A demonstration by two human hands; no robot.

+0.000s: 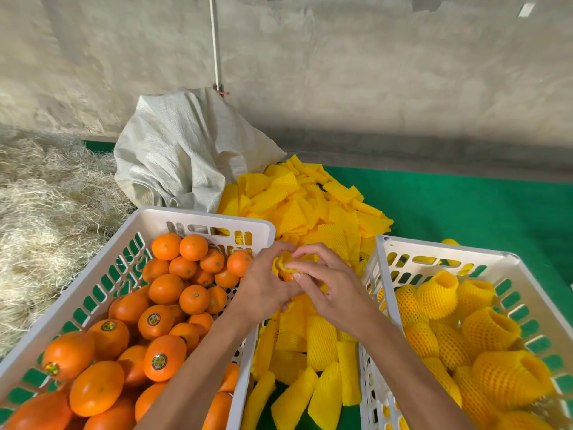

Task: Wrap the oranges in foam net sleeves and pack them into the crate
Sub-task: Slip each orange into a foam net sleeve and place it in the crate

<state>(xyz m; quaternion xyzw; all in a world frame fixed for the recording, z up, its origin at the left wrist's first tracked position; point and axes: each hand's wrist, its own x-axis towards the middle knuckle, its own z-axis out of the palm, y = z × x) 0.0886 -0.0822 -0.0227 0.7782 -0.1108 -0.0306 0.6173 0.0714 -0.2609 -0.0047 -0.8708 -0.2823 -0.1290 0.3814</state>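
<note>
Both hands, left (pixel 263 285) and right (pixel 333 290), grip one orange (pixel 288 276) in a yellow foam sleeve (pixel 283 263) at 12 o'clock; round stickers (pixel 159 361) at 8 o'clock are unreadable.

No text can be read. Round stickers (pixel 153 319) sit on several oranges (pixel 164 356) in the left crate (pixel 198 218), left of the left hand's fingers (pixel 273 252), but their print is too small to make out.
</note>
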